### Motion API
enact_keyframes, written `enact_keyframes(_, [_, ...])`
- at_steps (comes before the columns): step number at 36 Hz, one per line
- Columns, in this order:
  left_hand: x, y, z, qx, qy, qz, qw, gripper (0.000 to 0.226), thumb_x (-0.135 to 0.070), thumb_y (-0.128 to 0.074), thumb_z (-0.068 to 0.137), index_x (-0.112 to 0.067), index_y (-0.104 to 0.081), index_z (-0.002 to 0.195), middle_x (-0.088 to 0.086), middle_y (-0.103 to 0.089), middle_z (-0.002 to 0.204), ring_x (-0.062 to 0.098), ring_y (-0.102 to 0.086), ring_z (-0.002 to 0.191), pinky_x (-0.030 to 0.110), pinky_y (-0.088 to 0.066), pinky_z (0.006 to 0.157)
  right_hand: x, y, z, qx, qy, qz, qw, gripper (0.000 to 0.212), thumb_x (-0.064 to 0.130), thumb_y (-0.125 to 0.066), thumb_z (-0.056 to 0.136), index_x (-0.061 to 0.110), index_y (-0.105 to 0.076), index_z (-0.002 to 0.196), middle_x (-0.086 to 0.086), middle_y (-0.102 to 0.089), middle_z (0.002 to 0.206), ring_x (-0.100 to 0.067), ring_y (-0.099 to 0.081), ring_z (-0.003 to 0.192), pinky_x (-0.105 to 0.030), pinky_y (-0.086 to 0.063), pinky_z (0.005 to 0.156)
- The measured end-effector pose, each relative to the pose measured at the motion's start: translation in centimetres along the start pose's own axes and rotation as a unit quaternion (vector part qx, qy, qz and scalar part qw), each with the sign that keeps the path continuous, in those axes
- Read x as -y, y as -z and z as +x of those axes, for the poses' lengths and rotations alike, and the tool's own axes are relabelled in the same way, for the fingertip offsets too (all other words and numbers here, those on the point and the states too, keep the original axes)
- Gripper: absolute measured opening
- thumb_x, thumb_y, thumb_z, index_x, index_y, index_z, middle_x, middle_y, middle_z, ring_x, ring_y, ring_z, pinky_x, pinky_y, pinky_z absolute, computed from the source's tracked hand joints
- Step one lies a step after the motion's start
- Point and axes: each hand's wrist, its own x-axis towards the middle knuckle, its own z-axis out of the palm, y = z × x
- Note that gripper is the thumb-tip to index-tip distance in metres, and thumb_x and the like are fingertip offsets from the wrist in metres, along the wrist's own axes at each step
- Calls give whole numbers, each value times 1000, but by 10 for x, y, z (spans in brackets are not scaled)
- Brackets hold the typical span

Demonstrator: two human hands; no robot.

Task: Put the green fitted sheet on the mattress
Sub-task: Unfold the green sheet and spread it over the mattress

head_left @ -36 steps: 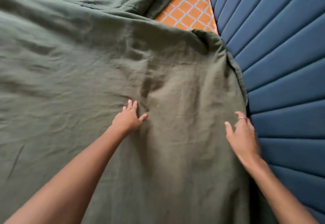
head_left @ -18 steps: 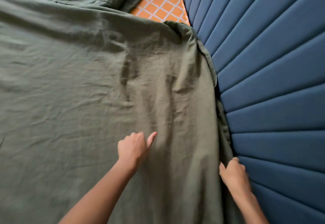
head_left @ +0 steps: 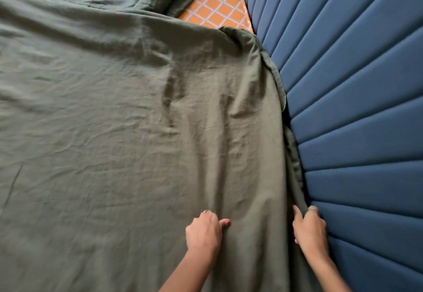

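now, left hand bunching green sheet, right hand gripping its edge beside headboard

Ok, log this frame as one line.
stage: tucking sheet edge | left hand: grips green sheet | right hand: grips edge by blue headboard | mattress: corner bare

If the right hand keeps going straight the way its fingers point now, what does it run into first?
The right hand points up the gap between the green sheet's edge and the blue padded headboard. It would likely first meet the bunched sheet edge tucked along that gap, though depth is unclear.
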Motion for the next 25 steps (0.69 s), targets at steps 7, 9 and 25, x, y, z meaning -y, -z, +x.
enact_keyframes(7, [-4, -5, 8, 8, 40, -90, 995, 44, -54, -38, 96, -13, -51, 103, 8, -59, 117, 29, -56, 112, 35, -44, 83, -9, -5, 4, -15, 27, 5, 1000, 29, 31, -49, 95, 3, -47, 98, -31, -62, 76, -43, -64, 62, -52, -55, 54])
enact_keyframes(9, [-4, -4, 9, 9, 37, -120, 992, 37, -52, -42, 96, -15, -46, 91, 9, -60, 112, 30, -56, 109, 36, -44, 82, -8, -4, 5, -18, 33, 8, 999, 30, 30, -49, 95, 1, -48, 105, -32, -62, 76, -43, -64, 61, -52, -55, 54])
enact_keyframes(25, [-2, 30, -4, -29, -123, -221, 967, 42, -31, -53, 95, -13, -40, 60, 17, -69, 71, 26, -65, 74, 31, -44, 66, -8, 46, -43, -149, 79, 231, 958, 48, 40, -40, 89, -4, -53, 104, -33, -67, 90, -50, -63, 89, -42, -44, 71])
